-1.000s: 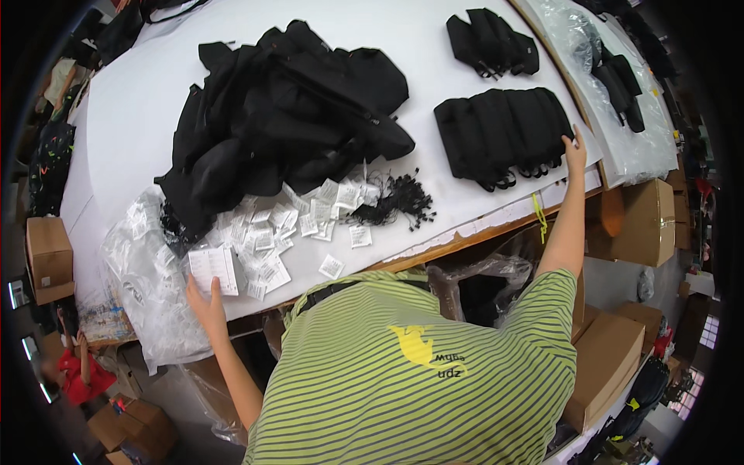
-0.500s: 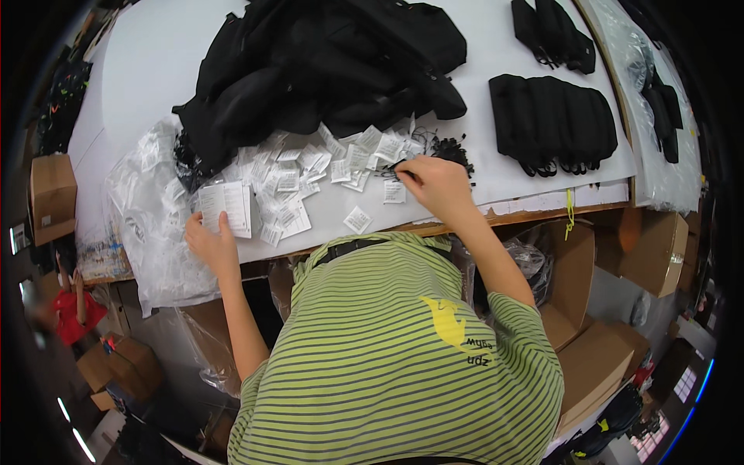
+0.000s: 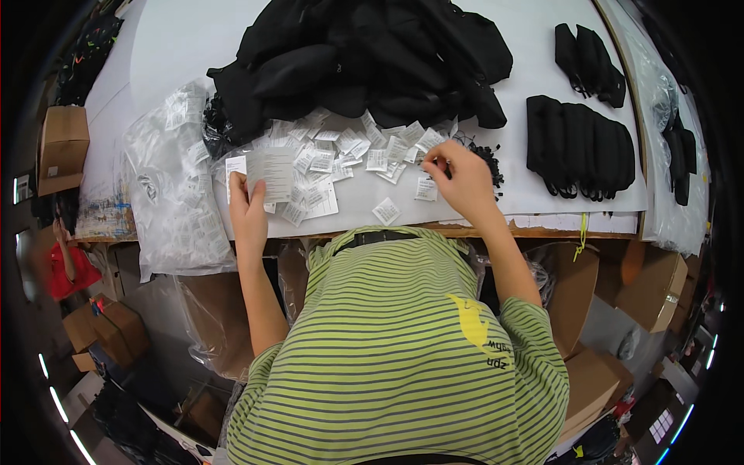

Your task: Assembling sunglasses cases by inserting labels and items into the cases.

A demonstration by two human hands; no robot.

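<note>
My left hand point(image 3: 249, 213) is closed on a few printed paper cards point(image 3: 271, 172), spread apart over the table's near edge. My right hand point(image 3: 465, 182) is pinched at the fingertips, with something small and dark between them, too small to name. It hovers by a bunch of thin black cords point(image 3: 490, 164), which it partly hides. Between my hands lie many small white printed packets point(image 3: 322, 160), loosely heaped. One packet point(image 3: 386, 211) lies apart near the front edge, and another is just left of my right hand.
A large pile of black fabric items point(image 3: 364, 62) covers the table's middle back. Black bundles point(image 3: 581, 147) lie in a row at right. A clear plastic bag point(image 3: 174, 201) of packets hangs over the front edge at left. Cardboard boxes point(image 3: 651, 267) stand below; a person in red point(image 3: 71, 267) is far left.
The view has shifted, so the table appears further right. My left hand now holds the cards fanned apart rather than stacked together. My right hand stays pinched near the cords.
</note>
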